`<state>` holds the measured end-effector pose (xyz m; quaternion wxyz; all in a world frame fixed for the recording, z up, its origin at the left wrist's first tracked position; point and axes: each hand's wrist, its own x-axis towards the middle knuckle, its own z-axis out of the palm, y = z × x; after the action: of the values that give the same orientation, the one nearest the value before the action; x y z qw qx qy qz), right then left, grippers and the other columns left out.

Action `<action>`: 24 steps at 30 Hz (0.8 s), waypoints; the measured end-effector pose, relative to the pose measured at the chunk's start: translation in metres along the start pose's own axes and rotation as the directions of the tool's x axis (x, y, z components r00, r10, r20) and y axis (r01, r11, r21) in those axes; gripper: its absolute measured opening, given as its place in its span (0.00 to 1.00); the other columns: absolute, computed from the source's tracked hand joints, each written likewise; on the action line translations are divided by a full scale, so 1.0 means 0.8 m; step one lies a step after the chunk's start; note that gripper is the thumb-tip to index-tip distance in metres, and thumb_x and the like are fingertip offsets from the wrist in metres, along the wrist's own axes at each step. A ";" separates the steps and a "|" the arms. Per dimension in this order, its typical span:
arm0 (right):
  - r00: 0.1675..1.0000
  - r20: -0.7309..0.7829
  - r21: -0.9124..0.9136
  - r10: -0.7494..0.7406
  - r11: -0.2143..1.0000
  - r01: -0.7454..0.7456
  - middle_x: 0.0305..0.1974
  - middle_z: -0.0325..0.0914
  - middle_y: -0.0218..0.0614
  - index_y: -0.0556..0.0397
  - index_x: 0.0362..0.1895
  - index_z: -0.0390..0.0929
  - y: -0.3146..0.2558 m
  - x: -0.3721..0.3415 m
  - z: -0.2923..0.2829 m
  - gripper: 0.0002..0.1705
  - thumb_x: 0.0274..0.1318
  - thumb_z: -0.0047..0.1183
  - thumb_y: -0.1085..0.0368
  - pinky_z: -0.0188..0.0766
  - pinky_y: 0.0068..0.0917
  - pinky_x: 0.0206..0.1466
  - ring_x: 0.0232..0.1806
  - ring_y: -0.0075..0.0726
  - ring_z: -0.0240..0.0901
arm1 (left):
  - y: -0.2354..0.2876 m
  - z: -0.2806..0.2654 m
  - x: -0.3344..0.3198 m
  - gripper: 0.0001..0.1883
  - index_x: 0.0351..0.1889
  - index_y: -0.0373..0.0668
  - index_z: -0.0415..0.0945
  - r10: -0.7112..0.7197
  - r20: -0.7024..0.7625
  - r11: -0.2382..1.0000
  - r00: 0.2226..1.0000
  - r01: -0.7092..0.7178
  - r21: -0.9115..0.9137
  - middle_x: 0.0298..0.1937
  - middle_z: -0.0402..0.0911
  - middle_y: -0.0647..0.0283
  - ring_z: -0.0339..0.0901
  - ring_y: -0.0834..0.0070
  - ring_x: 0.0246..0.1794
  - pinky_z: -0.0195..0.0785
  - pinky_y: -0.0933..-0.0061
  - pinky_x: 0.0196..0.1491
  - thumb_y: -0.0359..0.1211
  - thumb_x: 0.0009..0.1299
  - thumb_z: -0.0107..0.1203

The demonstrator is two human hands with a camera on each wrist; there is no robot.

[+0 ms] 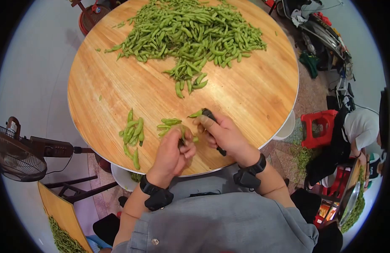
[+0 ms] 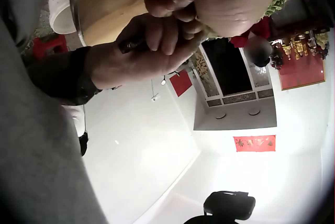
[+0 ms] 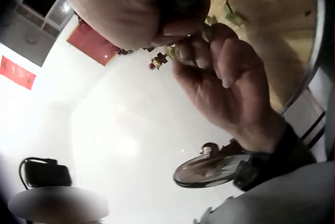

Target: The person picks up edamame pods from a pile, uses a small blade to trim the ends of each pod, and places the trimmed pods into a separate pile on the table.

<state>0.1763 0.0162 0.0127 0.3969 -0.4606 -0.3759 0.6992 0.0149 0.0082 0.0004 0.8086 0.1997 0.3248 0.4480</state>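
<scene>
In the head view my left hand (image 1: 172,152), near the front edge of the round wooden table (image 1: 254,84), has curled fingers pinching a green soybean pod (image 1: 183,133). Just to its right, my right hand (image 1: 226,137) grips a black hand tool (image 1: 209,114); its kind I cannot tell. A pod (image 1: 195,114) shows by the right thumb and the tool's upper end. Several loose pods (image 1: 170,121) lie just beyond the left hand. Farther left is a small group of pods (image 1: 132,133). In the right wrist view the left fingers (image 3: 201,54) meet close to the right hand.
A large heap of soybean pods (image 1: 190,36) covers the table's far side. Below the table edge are a white bucket (image 1: 122,177) at left and a pale bucket (image 1: 285,126) at right. A fan (image 1: 22,154), a red stool (image 1: 319,128) and a seated person (image 1: 359,126) are around.
</scene>
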 end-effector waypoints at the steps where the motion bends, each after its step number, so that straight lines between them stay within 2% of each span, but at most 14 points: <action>1: 0.998 -0.062 0.006 -0.024 1.000 0.024 0.17 0.64 0.22 0.53 0.32 0.71 -0.002 0.000 -0.001 0.10 0.58 0.49 0.59 0.54 0.16 0.16 0.15 0.15 0.58 | 0.002 -0.002 0.003 0.10 0.28 0.41 0.66 -0.014 -0.014 1.000 1.000 0.014 0.000 0.23 0.62 0.68 0.52 0.85 0.17 0.51 0.81 0.20 0.33 0.70 0.38; 2: 0.998 -0.044 -0.015 -0.042 0.999 0.041 0.18 0.65 0.22 0.53 0.36 0.72 0.000 -0.003 -0.003 0.10 0.57 0.51 0.60 0.56 0.16 0.18 0.16 0.14 0.59 | 0.005 -0.002 0.005 0.10 0.30 0.40 0.66 -0.042 0.020 0.995 0.999 0.044 -0.092 0.24 0.62 0.68 0.52 0.84 0.17 0.52 0.82 0.21 0.33 0.70 0.37; 3: 0.998 -0.047 -0.005 -0.031 1.000 0.030 0.18 0.65 0.22 0.53 0.36 0.72 0.003 -0.003 -0.002 0.10 0.57 0.51 0.60 0.56 0.16 0.18 0.16 0.14 0.59 | 0.007 -0.003 0.007 0.10 0.31 0.40 0.65 -0.064 0.058 0.980 0.996 0.074 -0.183 0.25 0.62 0.67 0.53 0.84 0.18 0.52 0.82 0.21 0.34 0.71 0.36; 5: 0.999 -0.010 -0.183 -0.035 0.983 0.033 0.19 0.67 0.21 0.54 0.38 0.73 0.008 -0.004 0.000 0.10 0.55 0.53 0.62 0.58 0.15 0.21 0.19 0.13 0.60 | 0.008 -0.007 0.011 0.09 0.32 0.40 0.65 -0.087 0.080 0.971 0.993 0.103 -0.217 0.26 0.62 0.67 0.53 0.84 0.18 0.53 0.82 0.22 0.34 0.71 0.36; 7: 0.999 -0.014 -0.188 -0.044 0.981 0.040 0.22 0.69 0.22 0.56 0.36 0.74 0.010 -0.002 -0.009 0.09 0.53 0.55 0.64 0.59 0.15 0.24 0.22 0.13 0.61 | 0.008 -0.007 0.016 0.09 0.34 0.41 0.65 -0.101 0.111 0.959 0.989 0.126 -0.255 0.27 0.63 0.66 0.53 0.84 0.19 0.53 0.81 0.22 0.34 0.70 0.36; 10: 0.996 -0.038 -0.205 -0.078 0.976 0.069 0.23 0.69 0.23 0.56 0.33 0.75 0.012 0.001 -0.013 0.08 0.52 0.56 0.65 0.61 0.16 0.26 0.23 0.14 0.62 | 0.009 -0.002 0.018 0.09 0.35 0.40 0.66 -0.097 0.075 0.980 0.993 0.108 -0.167 0.28 0.65 0.65 0.53 0.83 0.19 0.55 0.80 0.23 0.33 0.71 0.36; 13: 0.996 -0.046 -0.255 -0.078 0.965 0.063 0.24 0.70 0.24 0.57 0.33 0.74 0.002 -0.001 -0.008 0.09 0.50 0.57 0.66 0.63 0.16 0.28 0.25 0.15 0.63 | 0.008 0.001 0.018 0.10 0.40 0.38 0.66 -0.059 0.021 0.990 0.998 0.062 -0.123 0.30 0.67 0.65 0.56 0.84 0.19 0.54 0.82 0.23 0.34 0.71 0.37; 15: 0.986 -0.105 -0.311 -0.131 0.946 0.093 0.24 0.70 0.24 0.57 0.33 0.74 -0.004 -0.004 -0.011 0.09 0.49 0.57 0.66 0.64 0.17 0.30 0.27 0.15 0.64 | 0.011 0.007 0.014 0.13 0.48 0.35 0.67 -0.007 -0.015 0.997 1.000 0.006 -0.075 0.36 0.70 0.62 0.59 0.83 0.22 0.58 0.81 0.27 0.30 0.70 0.39; 16: 0.986 -0.101 -0.314 -0.131 0.945 0.093 0.24 0.70 0.24 0.57 0.33 0.74 -0.008 -0.007 -0.015 0.09 0.49 0.57 0.66 0.64 0.17 0.30 0.27 0.15 0.64 | 0.012 0.003 0.013 0.13 0.48 0.35 0.67 -0.003 -0.017 0.997 1.000 0.002 -0.078 0.36 0.70 0.62 0.59 0.83 0.22 0.58 0.81 0.27 0.30 0.70 0.39; 18: 0.975 -0.109 -0.449 -0.196 0.884 0.128 0.24 0.70 0.23 0.55 0.35 0.75 -0.013 -0.013 -0.027 0.10 0.47 0.59 0.68 0.61 0.14 0.28 0.25 0.14 0.63 | 0.014 -0.008 0.009 0.15 0.54 0.37 0.66 0.122 -0.187 0.987 0.975 -0.099 0.125 0.38 0.71 0.64 0.62 0.83 0.25 0.61 0.80 0.29 0.29 0.70 0.43; 19: 0.976 -0.104 -0.450 -0.192 0.884 0.126 0.24 0.70 0.23 0.55 0.35 0.75 -0.013 -0.013 -0.031 0.10 0.47 0.59 0.68 0.61 0.14 0.28 0.25 0.14 0.63 | 0.014 -0.007 0.006 0.15 0.54 0.37 0.66 0.123 -0.192 0.987 0.974 -0.101 0.123 0.38 0.71 0.64 0.62 0.83 0.25 0.61 0.80 0.29 0.29 0.70 0.43; 21: 0.968 0.056 -0.635 -0.244 0.739 0.223 0.25 0.72 0.24 0.56 0.34 0.76 -0.012 -0.014 -0.035 0.10 0.45 0.59 0.69 0.63 0.16 0.30 0.26 0.16 0.64 | 0.016 -0.004 0.001 0.17 0.55 0.37 0.64 0.200 -0.237 0.969 0.951 -0.156 0.189 0.34 0.71 0.67 0.62 0.85 0.23 0.58 0.84 0.25 0.27 0.68 0.46; 22: 0.968 0.056 -0.634 -0.243 0.740 0.223 0.25 0.72 0.24 0.56 0.34 0.76 -0.012 -0.014 -0.031 0.10 0.45 0.59 0.69 0.63 0.16 0.30 0.26 0.16 0.64 | 0.016 -0.006 0.001 0.17 0.55 0.37 0.64 0.199 -0.238 0.969 0.951 -0.156 0.190 0.34 0.71 0.67 0.62 0.85 0.23 0.58 0.84 0.25 0.27 0.68 0.46; 24: 0.977 0.065 -0.623 -0.204 0.756 0.199 0.26 0.72 0.25 0.57 0.34 0.77 -0.015 -0.014 -0.019 0.10 0.45 0.60 0.68 0.64 0.16 0.32 0.28 0.17 0.65 | 0.020 -0.012 0.000 0.17 0.55 0.37 0.65 0.118 -0.260 0.958 0.959 -0.040 0.284 0.28 0.70 0.70 0.62 0.87 0.19 0.53 0.87 0.21 0.27 0.67 0.48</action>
<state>0.1959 0.0132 0.0228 0.2957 -0.5256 -0.6326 0.4859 -0.0011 0.0169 0.0031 0.7014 0.2596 0.4844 0.4538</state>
